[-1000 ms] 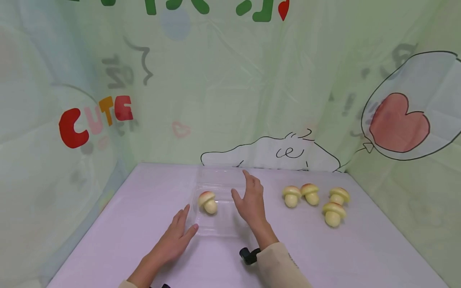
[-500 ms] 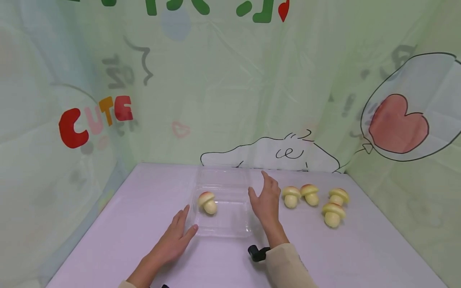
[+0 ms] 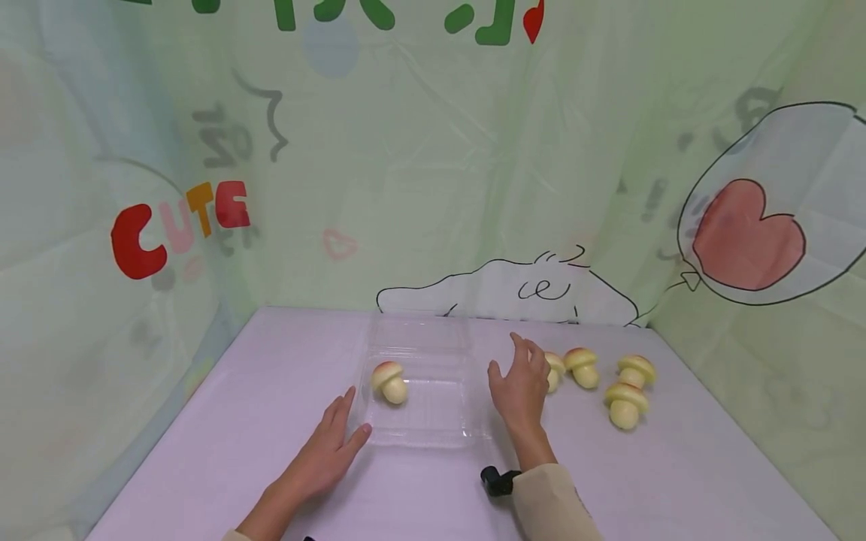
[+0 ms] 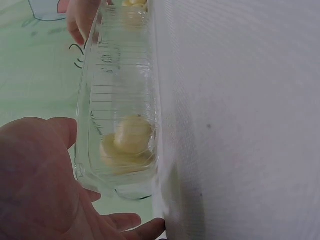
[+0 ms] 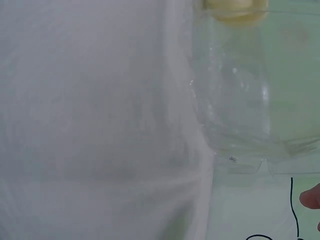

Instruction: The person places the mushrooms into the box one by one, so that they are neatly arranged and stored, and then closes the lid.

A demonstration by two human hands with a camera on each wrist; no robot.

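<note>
The thumb and fingers of the left hand [image 3: 325, 443] are extended and parted, set along the left side of a clear plastic box [image 3: 436, 417]. They are not closed round anything, and whether the fingertips press on the wall or sit just beside it cannot be told. The thumb and fingers of the right hand [image 3: 521, 387] are spread apart with a loose bend and have hold of nothing; this hand is just beyond the right side of the box, between it and the toy mushrooms.

Inside the box, toward its left wall, one mushroom [image 3: 390, 383] lies tilted, its red-tinged cap away from the person and its pale stem toward the near right. A clear lid [image 3: 419, 330] opens back from the far edge of the box.

Right of the box are four more. A nearer mushroom [image 3: 554, 372] is partly hidden by the right hand; close beside it is a second mushroom [image 3: 582, 367]. Farther right, a front mushroom [image 3: 626, 406] overlaps a rear mushroom [image 3: 637, 367] in the head view.

A beige sleeve [image 3: 551, 500] covers the right forearm, with a black device [image 3: 498, 482] at the wrist. All rests on a pale lilac desk [image 3: 676, 481], enclosed by printed green sheeting [image 3: 419, 165] with a balloon drawing [image 3: 751, 233] at right.
</note>
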